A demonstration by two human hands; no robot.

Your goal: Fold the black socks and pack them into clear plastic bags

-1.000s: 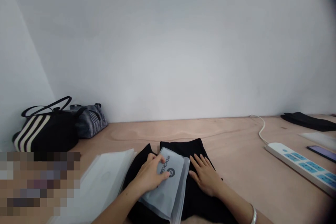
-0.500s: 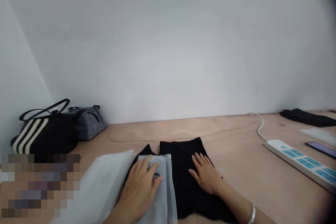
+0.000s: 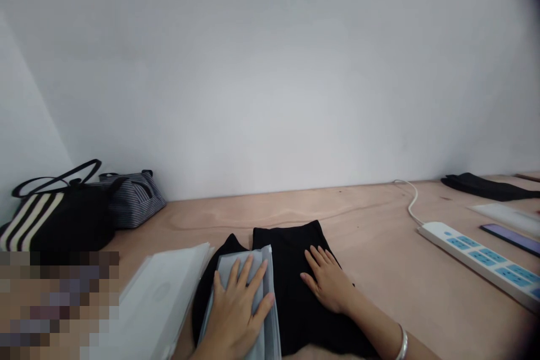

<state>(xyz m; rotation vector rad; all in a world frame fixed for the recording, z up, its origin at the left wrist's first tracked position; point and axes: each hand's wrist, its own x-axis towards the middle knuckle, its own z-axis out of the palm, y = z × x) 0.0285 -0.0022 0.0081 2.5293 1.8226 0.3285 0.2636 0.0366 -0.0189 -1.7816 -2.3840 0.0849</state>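
Observation:
My left hand (image 3: 238,309) lies open with spread fingers on a frosted plastic zip bag (image 3: 272,315). The bag rests over the left part of a black garment (image 3: 291,287), whose kind I cannot make out; it looks like folded cloth with two upper ends. Flat on the garment's right part is my right hand (image 3: 327,281), its fingers stretched out and holding nothing. A silver bangle circles the right wrist. To the left, close to my left hand, lies a stack of similar frosted bags (image 3: 158,292). The lower end of the garment runs toward the bottom edge of the view.
A black bag with white stripes (image 3: 63,219) and a striped pouch (image 3: 135,197) stand at the left by the wall. A white power strip (image 3: 476,259) with its cord, a phone (image 3: 512,239) and folded black cloth (image 3: 485,185) lie at the right.
My left hand has spread its fingers and moved slightly right across the bag, covering its printed logo. My right hand stays on the garment. The view has shifted slightly.

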